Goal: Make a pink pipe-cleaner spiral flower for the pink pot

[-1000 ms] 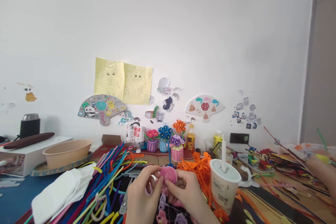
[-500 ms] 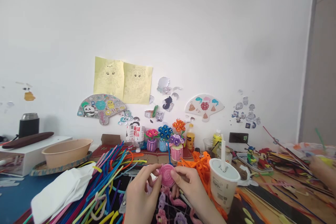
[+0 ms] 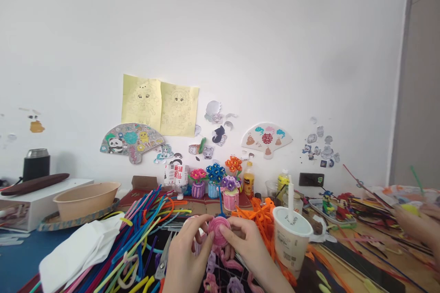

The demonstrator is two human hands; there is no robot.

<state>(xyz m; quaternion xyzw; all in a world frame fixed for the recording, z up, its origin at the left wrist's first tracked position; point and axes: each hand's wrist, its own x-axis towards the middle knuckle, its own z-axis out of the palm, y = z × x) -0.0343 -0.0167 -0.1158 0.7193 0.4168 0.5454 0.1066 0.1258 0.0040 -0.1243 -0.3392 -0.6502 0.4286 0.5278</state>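
Note:
Both my hands hold a pink coiled pipe-cleaner disc (image 3: pixel 217 230) just above the table, low in the middle of the view. My left hand (image 3: pixel 185 256) pinches its left edge with curled fingers. My right hand (image 3: pixel 248 247) grips its right side, thumb laid across the coil. Below the disc lie pink and purple pipe-cleaner loops (image 3: pixel 220 270) on a dark mat. A pile of coloured pipe cleaners (image 3: pixel 144 229) spreads to the left of my hands.
A white paper cup with a straw (image 3: pixel 290 242) stands right of my hands, beside orange pipe cleaners (image 3: pixel 261 215). Small pipe-cleaner flower pots (image 3: pixel 215 183) and bottles line the wall. A beige bowl (image 3: pixel 85 199) and white cloth (image 3: pixel 79 249) sit left. Another person's hand (image 3: pixel 417 226) works at far right.
The pink disc has tilted and dropped slightly between my fingers. My right thumb has slid across its face. The other person's hand at the right has shifted a little.

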